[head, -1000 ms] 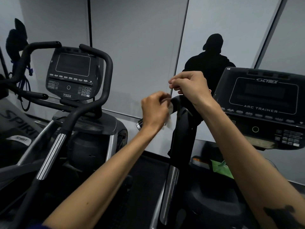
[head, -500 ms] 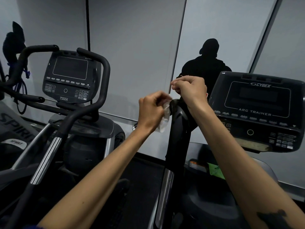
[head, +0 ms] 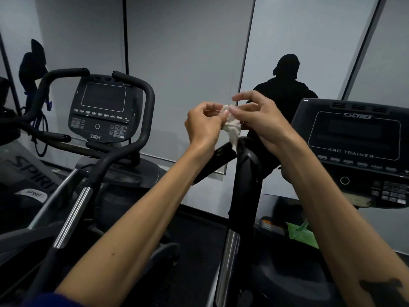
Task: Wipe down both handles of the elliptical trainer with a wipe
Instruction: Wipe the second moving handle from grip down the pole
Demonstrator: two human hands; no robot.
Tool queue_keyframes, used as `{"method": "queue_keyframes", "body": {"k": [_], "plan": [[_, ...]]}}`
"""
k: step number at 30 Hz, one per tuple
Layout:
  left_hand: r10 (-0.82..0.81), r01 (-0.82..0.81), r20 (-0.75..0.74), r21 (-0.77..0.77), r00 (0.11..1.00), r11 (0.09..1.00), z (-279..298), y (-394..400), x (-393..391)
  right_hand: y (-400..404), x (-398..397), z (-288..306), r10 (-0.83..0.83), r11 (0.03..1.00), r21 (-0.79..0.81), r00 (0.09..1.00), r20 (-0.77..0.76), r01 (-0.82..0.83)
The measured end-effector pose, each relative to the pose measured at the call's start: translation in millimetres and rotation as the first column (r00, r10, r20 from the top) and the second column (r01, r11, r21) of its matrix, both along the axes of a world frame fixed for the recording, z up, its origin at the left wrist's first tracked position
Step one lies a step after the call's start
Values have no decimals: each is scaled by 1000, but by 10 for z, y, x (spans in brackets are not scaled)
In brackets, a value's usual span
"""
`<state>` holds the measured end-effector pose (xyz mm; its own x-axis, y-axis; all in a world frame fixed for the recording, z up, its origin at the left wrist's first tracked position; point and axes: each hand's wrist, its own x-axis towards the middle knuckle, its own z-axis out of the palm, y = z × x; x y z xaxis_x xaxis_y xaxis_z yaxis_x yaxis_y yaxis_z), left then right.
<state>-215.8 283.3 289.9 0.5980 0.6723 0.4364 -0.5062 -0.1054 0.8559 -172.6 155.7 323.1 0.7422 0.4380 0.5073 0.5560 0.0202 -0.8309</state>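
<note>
Nearest: 2 bare forearms reaching forward and up from the lower edge; a dark mark on the right forearm near the frame's lower right corner.

Left hand (head: 204,126): raised above the handle, fingers curled, thumb and fingertips pinching the left side of the wipe.

Right hand (head: 257,116): level with the left, thumb and fingers pinching the right side of the wipe; index finger extended straight above it, clear of the cloth.

Wipe (head: 231,127): 1 small white crumpled piece, held between both hands, its lower tail hanging down to just above the handle top; whether it touches cannot be told.

Handle (head: 244,173): black upright arm of the elliptical trainer, directly beneath the hands, joined lower down to a silver tube (head: 228,262). Neither hand touches it.

Green packet (head: 301,234): lying on the trainer's base, right of the handle, partly hidden by the right forearm.

Console (head: 356,151): right side, dark screen, marked CYBEX and ARC TRAINER, keypad at lower right.

Second trainer (head: 104,111): left side, console marked 750A, 2 curved black grips around it.

Farthest: pale wall panels (head: 188,52) with dark vertical seams; dark silhouette of a person (head: 285,85) on the panel behind the hands.
</note>
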Motion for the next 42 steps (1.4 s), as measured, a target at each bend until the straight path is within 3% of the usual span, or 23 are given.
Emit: {"method": "queue_keyframes", "body": {"k": [3, 5, 7, 9, 16, 23, 27, 33, 36, 42], "plan": [[-175, 176, 27, -61, 984, 982, -29, -92, 16, -30, 87, 69, -8, 998, -58, 998, 65, 12], [-240, 241, -23, 19, 970, 970, -76, -96, -33, -68, 177, 55, -56, 991, -111, 989, 135, 71], [-217, 228, -97, 116, 971, 967, -175, -67, -103, -129, 231, 3, -42, 978, -196, 983, 176, 77], [-174, 188, -130, 105, 976, 977, -290, -42, -169, -209, 266, -43, 27, 955, -295, 988, 150, 19], [78, -42, -183, 195, 980, 980, -510, 18, -173, 36, 375, -102, 137, 938, -293, 974, -179, -186], [178, -117, -186, 298, 966, 947, -609, 126, -255, 81, 412, 109, 77, 810, -584, 997, 23, -50], [169, -104, -175, 330, 970, 938, -556, -19, -275, 295, 402, 16, 14, 737, -675, 999, 33, 12], [180, -79, -173, 471, 968, 878, -583, 107, -365, -5, 549, 155, 97, 816, -559, 989, -111, -143], [160, -78, -123, 500, 979, 862, -485, 67, -311, 147, 534, -57, 71, 877, -462, 988, -139, -128], [85, -21, -80, 588, 993, 809, -406, -14, -335, -28, 602, -271, 208, 958, -123, 922, -326, -260]]}}
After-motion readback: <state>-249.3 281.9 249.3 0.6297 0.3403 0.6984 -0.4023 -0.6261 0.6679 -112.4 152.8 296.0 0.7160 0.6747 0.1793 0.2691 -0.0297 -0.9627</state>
